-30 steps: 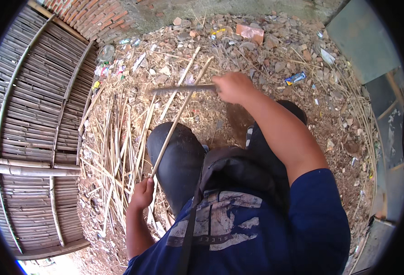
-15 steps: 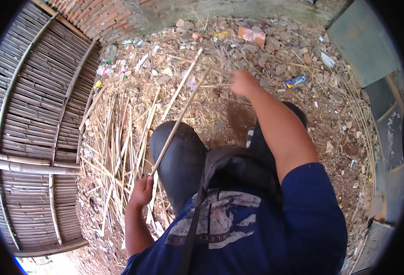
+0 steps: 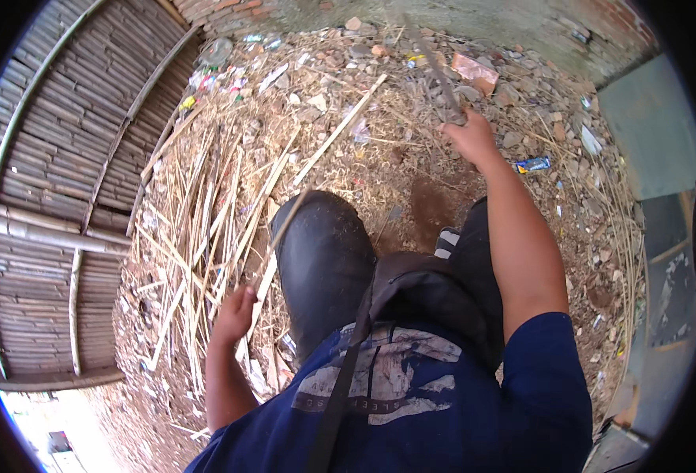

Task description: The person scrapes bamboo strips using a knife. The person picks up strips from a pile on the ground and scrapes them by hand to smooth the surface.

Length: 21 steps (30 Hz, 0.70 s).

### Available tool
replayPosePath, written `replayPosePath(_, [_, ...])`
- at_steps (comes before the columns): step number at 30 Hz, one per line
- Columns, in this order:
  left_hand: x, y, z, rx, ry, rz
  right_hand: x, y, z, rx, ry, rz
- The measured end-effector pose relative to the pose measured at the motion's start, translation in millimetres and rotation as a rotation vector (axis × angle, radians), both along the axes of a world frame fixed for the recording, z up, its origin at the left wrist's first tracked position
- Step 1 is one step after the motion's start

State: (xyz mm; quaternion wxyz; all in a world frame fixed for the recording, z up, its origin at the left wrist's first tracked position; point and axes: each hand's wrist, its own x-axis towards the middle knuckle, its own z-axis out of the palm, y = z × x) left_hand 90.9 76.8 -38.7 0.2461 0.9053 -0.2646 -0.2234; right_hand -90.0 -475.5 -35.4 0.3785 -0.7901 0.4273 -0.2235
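Note:
My left hand is closed at the lower end of a thin bamboo strip, which slants up across my left knee. In my right hand, raised beyond my right knee, is a long grey blade-like tool. It points up and away toward the wall, and motion blurs its far part. The fingers wrap around its near end, so the handle is hidden. To the left of my left knee lies a loose pile of pale bamboo strips. A wider pale strip rests on the ground past the knee.
A bamboo slat panel stands along the left. Behind the rubble is a brick and plaster wall. Grey sheets lean at the right. A reddish brick, a blue wrapper and scattered litter lie on the dirt.
My right hand has moved up and right in the picture, and the long grey tool now shows plainly. The strip in my left hand reaches less far forward. The view has shifted slightly.

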Motion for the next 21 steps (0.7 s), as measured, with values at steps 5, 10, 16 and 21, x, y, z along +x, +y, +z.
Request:
replayPosePath(5, [51.4, 46.2, -17.4, 0.431, -0.685, 0.33, 5.7, -9.6, -7.3, 0.236, -0.087, -0.061])
replayPosePath(10, [73.2, 37.3, -8.3, 0.528, -0.34, 0.427, 7.4, -3.5, -8.7, 0.277, -0.232, -0.057])
replayPosePath(16, [78.9, 28.5, -102.9, 0.453, -0.013, 0.26, 5.6, 5.1, 23.3, 0.158, -0.198, -0.021])
replayPosePath(21, [90.2, 11.2, -177.4, 0.448, 0.125, 0.124, -11.9, -18.0, 33.8, 0.206, -0.202, 0.0])
